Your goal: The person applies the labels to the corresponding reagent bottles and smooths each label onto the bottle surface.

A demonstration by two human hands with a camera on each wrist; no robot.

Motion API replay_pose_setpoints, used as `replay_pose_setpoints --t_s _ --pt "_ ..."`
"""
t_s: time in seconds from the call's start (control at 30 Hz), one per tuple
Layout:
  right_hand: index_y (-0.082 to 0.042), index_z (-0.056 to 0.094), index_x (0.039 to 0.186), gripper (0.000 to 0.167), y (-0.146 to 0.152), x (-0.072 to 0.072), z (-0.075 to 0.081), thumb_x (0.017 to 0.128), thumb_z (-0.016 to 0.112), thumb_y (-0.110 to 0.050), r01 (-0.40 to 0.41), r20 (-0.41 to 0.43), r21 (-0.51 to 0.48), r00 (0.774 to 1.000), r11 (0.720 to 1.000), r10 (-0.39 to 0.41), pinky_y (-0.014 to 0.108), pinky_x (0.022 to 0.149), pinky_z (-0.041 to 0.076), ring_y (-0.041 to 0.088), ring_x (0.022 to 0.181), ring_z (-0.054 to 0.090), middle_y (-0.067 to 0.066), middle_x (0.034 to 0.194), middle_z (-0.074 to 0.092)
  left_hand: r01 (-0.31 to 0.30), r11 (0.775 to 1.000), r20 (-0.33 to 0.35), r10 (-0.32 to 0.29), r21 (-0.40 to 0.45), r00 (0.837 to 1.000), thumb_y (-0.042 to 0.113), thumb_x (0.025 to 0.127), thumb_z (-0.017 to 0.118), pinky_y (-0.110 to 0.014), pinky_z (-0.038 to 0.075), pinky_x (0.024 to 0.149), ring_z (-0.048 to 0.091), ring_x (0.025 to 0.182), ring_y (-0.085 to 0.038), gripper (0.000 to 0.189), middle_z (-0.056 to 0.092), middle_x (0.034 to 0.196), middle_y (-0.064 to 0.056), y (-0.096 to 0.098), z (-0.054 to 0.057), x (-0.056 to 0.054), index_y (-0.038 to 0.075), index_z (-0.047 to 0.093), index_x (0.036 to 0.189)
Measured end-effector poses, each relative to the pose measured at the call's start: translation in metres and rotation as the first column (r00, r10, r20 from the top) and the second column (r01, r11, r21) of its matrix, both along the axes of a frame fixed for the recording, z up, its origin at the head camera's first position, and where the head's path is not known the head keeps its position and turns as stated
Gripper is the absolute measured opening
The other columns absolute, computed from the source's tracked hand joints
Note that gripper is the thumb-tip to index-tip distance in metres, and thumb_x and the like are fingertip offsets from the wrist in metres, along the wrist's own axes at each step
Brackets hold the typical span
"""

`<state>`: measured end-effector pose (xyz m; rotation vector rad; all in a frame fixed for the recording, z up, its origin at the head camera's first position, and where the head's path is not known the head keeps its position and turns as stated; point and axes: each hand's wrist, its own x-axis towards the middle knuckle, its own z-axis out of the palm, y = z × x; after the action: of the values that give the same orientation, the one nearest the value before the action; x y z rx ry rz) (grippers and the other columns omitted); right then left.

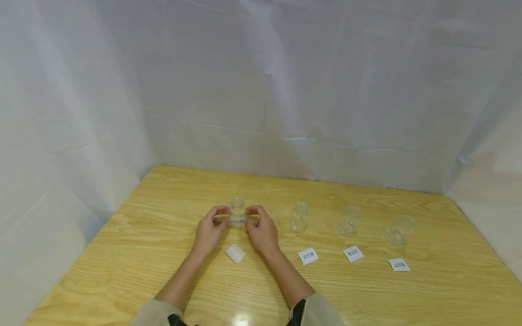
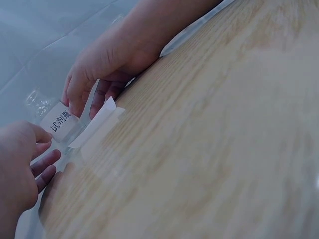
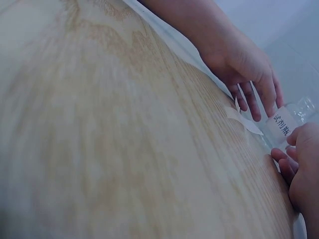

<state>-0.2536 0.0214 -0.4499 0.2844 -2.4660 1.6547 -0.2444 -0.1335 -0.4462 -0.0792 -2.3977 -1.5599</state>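
Note:
A small clear glass reagent bottle point(image 1: 237, 209) stands upright on the wooden table between both hands. Its front bears a white label point(image 2: 59, 122) with black handwritten characters that read "reagent bottle" in Chinese. From the left side my left hand point(image 1: 210, 231) holds it with thumb and fingers. My right hand point(image 1: 264, 232) does the same from the right, its thumb at the label's edge in the left wrist view. Just in front of the bottle lies a blank, slightly curled piece of white paper point(image 1: 235, 253). The fingers behind the glass are partly hidden.
To the right stand three more clear glass bottles, the nearest one point(image 1: 299, 218), a middle one point(image 1: 348, 222) and a far one point(image 1: 400, 231). Before each lies a written label: one point(image 1: 307, 256), another point(image 1: 353, 254) and a third point(image 1: 398, 265). White sheeting point(image 1: 261, 90) hangs behind the table.

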Motion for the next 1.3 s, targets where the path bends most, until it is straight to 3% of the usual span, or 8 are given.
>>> replay_pose_setpoints --t_s 0.33,0.57,0.67,0.8,0.9,1.03,1.2,1.3 --pt "-0.011 0.057 0.111 0.028 -0.001 -0.001 0.0 0.084 0.063 -0.008 0.012 0.006 -0.015 1.0 1.0 -0.012 0.024 0.046 0.044 0.006 0.054 0.055 -0.003 0.104 0.061 -0.015 1.0 0.017 0.015 -0.001 1.0 0.0 0.085 0.063 -0.035 0.048 0.073 0.058 0.085 -0.025 0.029 0.061 0.108 -0.013 0.001 0.0 0.0 0.002 0.058 0.113" --pt "-0.009 0.061 0.104 0.024 -0.001 0.003 0.0 0.081 0.06 -0.002 0.069 -0.126 -0.052 0.989 0.996 -0.075 0.023 0.045 0.042 0.007 0.053 0.05 -0.002 0.097 0.062 -0.113 0.992 -0.051 0.116 0.062 0.992 -0.002 0.085 0.061 -0.027 0.048 0.067 0.057 0.082 -0.023 0.026 0.061 0.103 -0.012 -0.001 0.003 0.003 0.0 0.058 0.11" --pt "-0.01 0.063 0.098 0.018 -0.001 0.009 0.004 0.082 0.058 -0.003 0.085 -0.199 -0.053 0.975 0.995 -0.093 0.023 0.046 0.043 0.007 0.056 0.05 -0.003 0.09 0.062 -0.169 0.974 -0.159 0.192 0.149 0.968 0.002 0.087 0.06 -0.021 0.045 0.064 0.055 0.079 -0.017 0.019 0.062 0.098 -0.009 0.0 0.005 0.005 0.001 0.06 0.106" --pt "-0.011 0.065 0.092 0.013 0.003 0.022 0.015 0.085 0.057 -0.004 0.032 -0.231 -0.07 0.972 0.997 -0.048 0.025 0.046 0.046 0.009 0.059 0.054 0.0 0.086 0.062 -0.137 0.961 -0.364 0.22 0.239 0.905 0.001 0.087 0.061 -0.018 0.042 0.064 0.052 0.075 -0.012 0.013 0.061 0.088 -0.011 0.008 0.012 0.015 -0.003 0.059 0.099" --pt "-0.01 0.064 0.093 0.012 0.012 0.032 0.027 0.087 0.057 -0.004 -0.031 -0.232 -0.09 0.973 0.996 0.009 0.025 0.047 0.047 0.013 0.06 0.057 0.002 0.087 0.063 -0.033 0.977 -0.505 0.138 0.212 0.852 -0.009 0.083 0.06 -0.019 0.042 0.062 0.051 0.073 -0.012 0.012 0.058 0.081 -0.017 0.023 0.022 0.029 -0.009 0.057 0.095" --pt "-0.005 0.063 0.094 0.01 0.035 0.05 0.051 0.088 0.057 0.001 -0.11 -0.253 -0.076 0.963 0.991 0.088 0.025 0.047 0.047 0.022 0.062 0.059 0.003 0.089 0.063 0.106 0.988 -0.574 -0.025 0.108 0.818 -0.017 0.077 0.059 -0.023 0.043 0.059 0.052 0.069 -0.014 0.016 0.056 0.076 -0.018 0.046 0.033 0.048 -0.013 0.054 0.092" --pt "0.002 0.062 0.093 0.01 0.072 0.067 0.074 0.086 0.057 0.007 -0.143 -0.268 0.001 0.954 0.99 0.138 0.027 0.048 0.049 0.022 0.062 0.059 0.006 0.086 0.062 0.239 0.971 -0.532 -0.208 -0.011 0.821 -0.013 0.077 0.064 -0.031 0.047 0.057 0.054 0.068 -0.018 0.02 0.058 0.081 -0.012 0.071 0.025 0.055 -0.009 0.054 0.094" --pt "0.0 0.062 0.093 0.01 0.096 0.063 0.062 0.086 0.059 0.006 -0.124 -0.276 0.054 0.952 0.991 0.134 0.026 0.052 0.049 0.018 0.065 0.059 0.006 0.087 0.062 0.306 0.951 -0.452 -0.292 -0.043 0.843 -0.004 0.081 0.066 -0.031 0.048 0.06 0.055 0.071 -0.017 0.02 0.059 0.086 -0.009 0.083 0.012 0.053 -0.004 0.055 0.098"
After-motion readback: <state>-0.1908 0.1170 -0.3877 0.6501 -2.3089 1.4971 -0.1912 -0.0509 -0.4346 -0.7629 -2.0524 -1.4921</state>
